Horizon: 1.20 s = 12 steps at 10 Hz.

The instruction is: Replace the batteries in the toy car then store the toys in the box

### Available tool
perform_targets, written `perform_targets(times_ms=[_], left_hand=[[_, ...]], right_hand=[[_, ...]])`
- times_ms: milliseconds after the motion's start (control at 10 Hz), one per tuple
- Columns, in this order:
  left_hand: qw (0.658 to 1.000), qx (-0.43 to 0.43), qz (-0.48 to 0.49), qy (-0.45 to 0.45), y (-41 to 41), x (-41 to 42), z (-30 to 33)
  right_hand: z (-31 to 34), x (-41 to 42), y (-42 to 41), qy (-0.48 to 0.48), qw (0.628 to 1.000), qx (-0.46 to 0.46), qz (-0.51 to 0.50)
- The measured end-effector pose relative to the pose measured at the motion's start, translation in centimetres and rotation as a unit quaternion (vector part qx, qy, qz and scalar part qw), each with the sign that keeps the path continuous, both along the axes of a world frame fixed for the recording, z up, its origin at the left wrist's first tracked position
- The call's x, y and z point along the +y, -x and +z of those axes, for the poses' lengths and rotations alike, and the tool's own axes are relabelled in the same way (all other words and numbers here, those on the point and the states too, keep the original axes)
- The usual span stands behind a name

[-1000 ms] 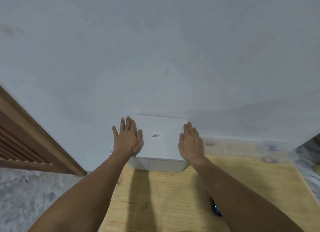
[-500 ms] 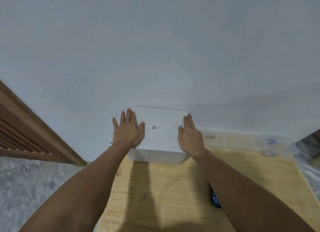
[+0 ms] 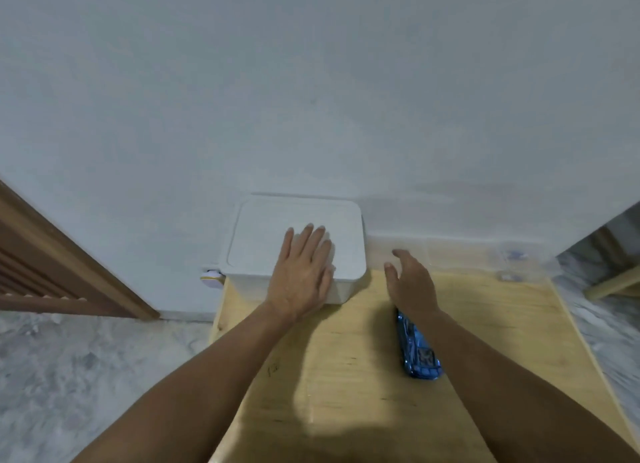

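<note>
On wooden worktop (image 3: 485, 341) against pale wall, lidded white box (image 3: 294, 234) under flat left hand (image 3: 301, 275), fingers together; right hand (image 3: 412, 282) just beside box, fingers spread, blue toy car (image 3: 417, 351) nearer

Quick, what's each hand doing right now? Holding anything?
Left hand: open, flat on the white box lid, gripping nothing.
Right hand: open, fingers spread, holding nothing, above the wooden table beside the box.
</note>
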<state>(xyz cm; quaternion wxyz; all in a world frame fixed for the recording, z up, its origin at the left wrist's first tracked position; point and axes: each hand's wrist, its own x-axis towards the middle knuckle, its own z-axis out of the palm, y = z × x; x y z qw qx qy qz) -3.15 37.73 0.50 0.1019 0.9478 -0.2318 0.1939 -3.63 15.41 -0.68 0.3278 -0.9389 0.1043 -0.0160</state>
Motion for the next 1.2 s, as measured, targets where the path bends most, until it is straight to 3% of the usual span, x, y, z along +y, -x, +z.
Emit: perform_targets(times_ms=[300, 400, 500, 600, 1000, 1200], left_hand=[[0.986, 0.020, -0.149, -0.066, 7.4, -4.1, -5.0], [0.977, 0.110, -0.142, -0.117, 9.3, -3.9, -6.9], [0.922, 0.327, -0.070, -0.196, 10.4, -3.8, -8.4], [0.881, 0.417, -0.026, -0.221, 11.1, -3.9, -8.7], [0.872, 0.447, 0.051, -0.192, 13.1, -5.7, -7.6], [0.871, 0.451, 0.085, -0.177, 16.0, -7.7, -7.1]], right_hand=[[-3.4, -3.7, 6.9, 0.118, 0.983, 0.141, -0.009], [-3.8, -3.6, 8.5, 0.096, 0.983, 0.156, -0.025], [-4.0, -3.4, 9.5, 0.072, 0.985, 0.151, -0.036], [-4.1, -3.2, 10.8, 0.068, 0.989, 0.127, -0.037], [-4.4, -3.1, 12.9, 0.043, 0.995, 0.094, 0.006], [-5.8, -4.5, 14.8, 0.027, 0.999, 0.019, 0.006]])
